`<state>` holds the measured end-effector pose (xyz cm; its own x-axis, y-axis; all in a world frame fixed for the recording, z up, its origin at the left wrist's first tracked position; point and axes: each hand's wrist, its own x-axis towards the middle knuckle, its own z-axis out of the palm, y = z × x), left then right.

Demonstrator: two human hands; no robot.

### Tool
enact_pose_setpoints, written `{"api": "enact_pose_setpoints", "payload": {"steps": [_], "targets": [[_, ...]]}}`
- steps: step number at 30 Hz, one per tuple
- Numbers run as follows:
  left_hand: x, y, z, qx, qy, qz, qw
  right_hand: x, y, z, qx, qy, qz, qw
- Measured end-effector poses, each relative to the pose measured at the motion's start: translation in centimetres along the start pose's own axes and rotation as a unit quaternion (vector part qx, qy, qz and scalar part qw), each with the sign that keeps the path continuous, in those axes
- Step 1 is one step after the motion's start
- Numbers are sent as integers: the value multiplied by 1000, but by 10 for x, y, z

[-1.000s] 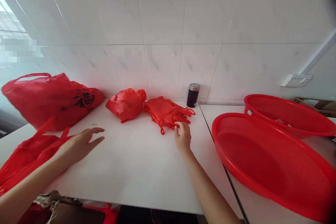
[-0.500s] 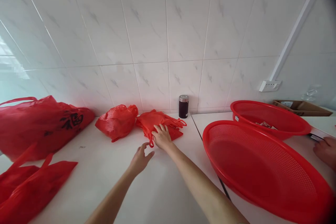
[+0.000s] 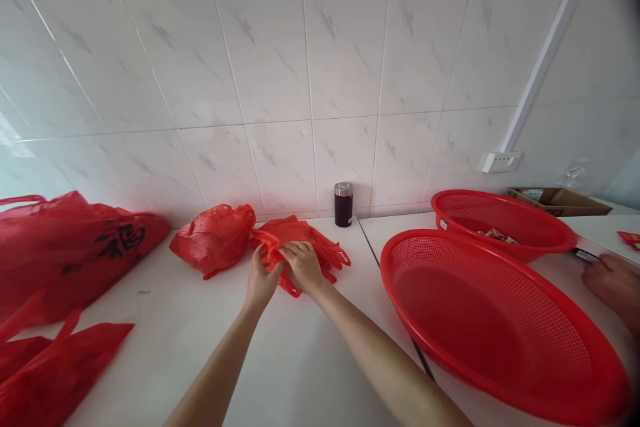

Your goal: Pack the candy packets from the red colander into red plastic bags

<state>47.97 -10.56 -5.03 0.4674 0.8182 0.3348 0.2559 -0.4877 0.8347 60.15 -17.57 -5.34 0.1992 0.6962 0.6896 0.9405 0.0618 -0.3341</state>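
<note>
A flat stack of red plastic bags lies on the white table near the tiled wall. Both of my hands rest on its near edge. My left hand pinches the stack's left corner with curled fingers. My right hand lies on top of the bags with its fingers bent and gripping the plastic. A knotted, stuffed red bag sits just to the left of the stack.
A big red bag with black lettering and flat red bags lie at the left. A dark jar stands by the wall. Two red mesh baskets sit at the right, where another person's hand rests.
My left hand has crossed from the left side of the table to the bag stack and closed on it. My right hand has shifted onto the stack's near edge. The view has tilted up.
</note>
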Motion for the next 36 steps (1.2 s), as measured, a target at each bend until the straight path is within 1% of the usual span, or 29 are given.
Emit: {"api": "enact_pose_setpoints", "payload": {"steps": [2, 3, 5, 6, 8, 10, 12, 14, 15, 17, 18, 19, 20, 21, 22, 23, 25, 26, 29, 31, 32, 34, 36], "targets": [[-13, -8, 13, 18, 1, 16, 1000, 4, -3, -9, 16, 54, 44, 997], [-20, -12, 20, 29, -9, 32, 999, 7, -5, -14, 22, 86, 69, 994], [-32, -22, 37, 47, -45, 65, 996, 12, -10, -26, 35, 141, 107, 984], [-35, -27, 44, 52, -64, 78, 993, 13, -14, -33, 43, 161, 115, 979], [-35, -33, 54, 54, -87, 94, 990, 13, -22, -47, 60, 181, 111, 975], [-28, -33, 55, 46, -84, 104, 990, 6, -30, -62, 79, 185, 95, 975], [-22, -28, 45, 30, -53, 106, 993, -7, -37, -74, 93, 185, 82, 975], [-27, -18, 25, 8, 0, 90, 996, -26, -42, -81, 105, 184, 80, 974], [-36, -12, 14, -4, 30, 75, 997, -36, -44, -81, 114, 179, 85, 974], [-67, -1, -7, -30, 79, 38, 996, -57, -51, -77, 142, 150, 100, 973], [-86, 4, -15, -44, 80, 26, 996, -66, -56, -73, 157, 131, 107, 973], [-105, 8, -20, -57, 54, 21, 997, -75, -62, -68, 172, 108, 112, 973], [-123, 11, -24, -76, 11, 14, 997, -82, -68, -62, 188, 81, 114, 972], [-138, 13, -27, -104, -22, -7, 994, -89, -75, -57, 206, 52, 117, 970], [-150, 13, -29, -136, -42, -35, 989, -95, -83, -53, 222, 23, 117, 968], [-157, 13, -31, -167, -46, -67, 983, -99, -90, -50, 238, -5, 117, 964], [-161, 9, -37, -212, -25, -120, 970, -107, -101, -48, 258, -50, 110, 958], [-160, 7, -41, -222, -21, -135, 965, -110, -105, -48, 262, -64, 105, 957], [-153, 3, -54, -240, -36, -154, 958, -116, -108, -54, 276, -94, 104, 951], [-151, 3, -63, -263, -26, -172, 949, -120, -102, -59, 291, -95, 110, 945], [-152, 3, -67, -274, -16, -184, 944, -122, -97, -62, 290, -84, 111, 947], [-155, 2, -79, -288, 0, -210, 934, -125, -83, -67, 253, -39, 122, 959], [-160, -1, -94, -306, -12, -260, 916, -127, -69, -72, 187, 16, 143, 972]]}}
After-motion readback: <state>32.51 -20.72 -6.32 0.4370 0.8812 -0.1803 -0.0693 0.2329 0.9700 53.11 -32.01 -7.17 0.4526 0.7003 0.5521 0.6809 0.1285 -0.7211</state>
